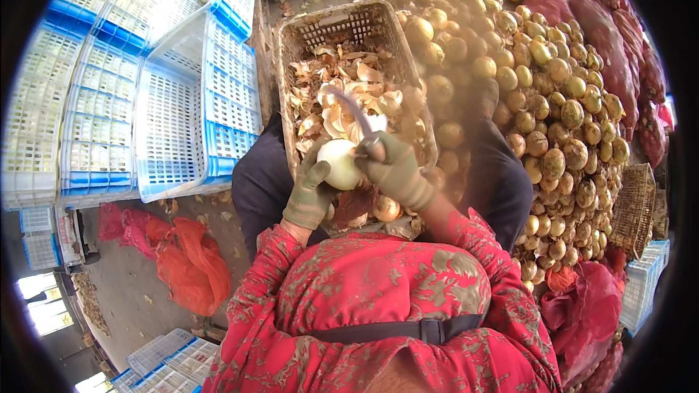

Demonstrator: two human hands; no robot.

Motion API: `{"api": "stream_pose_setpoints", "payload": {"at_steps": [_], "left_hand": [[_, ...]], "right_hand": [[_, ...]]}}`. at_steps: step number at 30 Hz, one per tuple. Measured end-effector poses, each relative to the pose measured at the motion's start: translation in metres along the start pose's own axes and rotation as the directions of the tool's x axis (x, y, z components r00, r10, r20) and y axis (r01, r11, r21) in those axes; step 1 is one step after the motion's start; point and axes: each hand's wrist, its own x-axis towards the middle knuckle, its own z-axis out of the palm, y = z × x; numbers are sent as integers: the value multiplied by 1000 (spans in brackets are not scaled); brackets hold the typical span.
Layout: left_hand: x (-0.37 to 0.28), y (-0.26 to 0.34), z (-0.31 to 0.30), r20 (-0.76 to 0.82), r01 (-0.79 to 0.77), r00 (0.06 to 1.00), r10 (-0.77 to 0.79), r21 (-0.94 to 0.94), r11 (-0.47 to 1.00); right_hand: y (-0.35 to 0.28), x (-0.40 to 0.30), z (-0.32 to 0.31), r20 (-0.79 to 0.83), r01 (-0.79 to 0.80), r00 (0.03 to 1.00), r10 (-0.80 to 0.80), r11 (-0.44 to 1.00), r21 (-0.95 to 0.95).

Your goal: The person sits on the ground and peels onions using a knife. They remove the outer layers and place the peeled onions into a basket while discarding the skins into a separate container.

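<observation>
My left hand (310, 191), in a striped glove, holds a peeled pale onion (342, 164) over the near end of a plastic crate (284, 93). In my right hand (401, 169), gloved too, is the handle of a knife (357, 112); its curved blade points up and away, blurred. The right fingers are close against the onion's side. Loose onion skins (363, 87) fill much of the crate. Between my legs, just below the hands, lies an unpeeled onion (386, 208).
Unpeeled onions (565, 114) are heaped at the right, with red mesh sacks (606, 60) behind them. White and blue plastic crates (169, 114) stand stacked at the left. A red mesh bag (194, 267) lies on the floor.
</observation>
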Motion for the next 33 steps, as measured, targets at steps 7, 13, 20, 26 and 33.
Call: {"api": "stream_pose_setpoints", "payload": {"at_steps": [7,13,20,26,33], "left_hand": [[6,-12,-13,-9,30,999,-31,-68,997],[-9,12,-35,89,89,994,-64,-318,944],[-10,20,-22,128,92,991,-35,-468,879],[-30,35,-18,195,53,980,26,-385,921],[-23,12,-21,350,265,930,-110,-436,860]], "right_hand": [[-21,9,-21,-118,-239,931,347,820,521],[0,30,-41,-417,-146,868,271,940,308],[11,21,-31,-230,-303,926,299,953,19],[16,21,-27,-281,-255,921,271,963,93],[38,24,-33,-279,-179,930,240,958,224]]}}
